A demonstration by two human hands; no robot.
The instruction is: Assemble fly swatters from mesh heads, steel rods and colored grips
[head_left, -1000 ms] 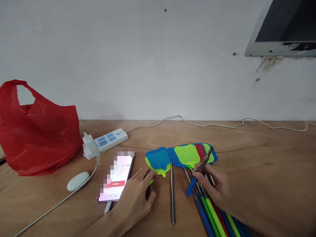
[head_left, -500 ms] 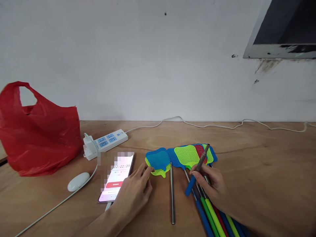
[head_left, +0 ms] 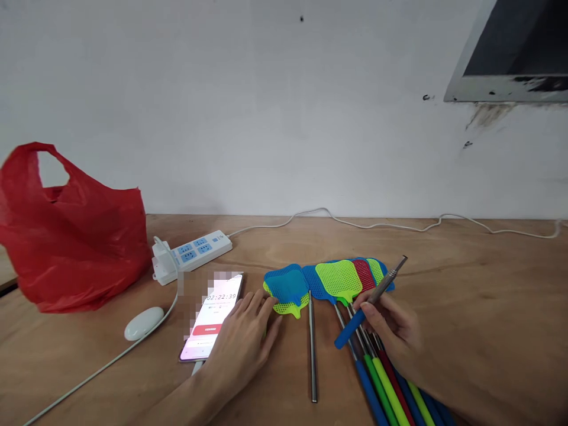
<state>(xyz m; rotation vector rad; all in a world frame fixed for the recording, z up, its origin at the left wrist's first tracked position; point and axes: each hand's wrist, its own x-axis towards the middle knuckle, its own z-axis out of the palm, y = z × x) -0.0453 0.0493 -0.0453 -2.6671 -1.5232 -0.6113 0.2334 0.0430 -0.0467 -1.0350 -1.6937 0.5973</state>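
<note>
My right hand (head_left: 394,328) is closed around a telescopic fly swatter handle (head_left: 379,289), a metal rod with a blue grip, tilted with its bare metal end up to the right. My left hand (head_left: 246,331) lies palm down on the table, fingers stretched out. Its fingertips reach the left edge of loose swatter heads, a blue head (head_left: 288,283) over a yellow-green head (head_left: 296,309). A sliver of yellow-green shows beneath the left fingers, mostly hidden. Between the hands lies a bare metal rod (head_left: 313,355). Under my right hand are several swatters with coloured grips (head_left: 384,384) and overlapping mesh heads (head_left: 339,279).
A lit phone (head_left: 213,319) lies beside my left forearm, partly covered by it. Further left are a white power strip (head_left: 197,254), a white oval device (head_left: 144,323) and a red plastic bag (head_left: 75,236). A white cable (head_left: 368,227) runs along the wall.
My right hand has shifted slightly right, and the handle in it leans further right, its metal end lower toward the right. My left fingers are a little more spread. The view has shifted slightly.
</note>
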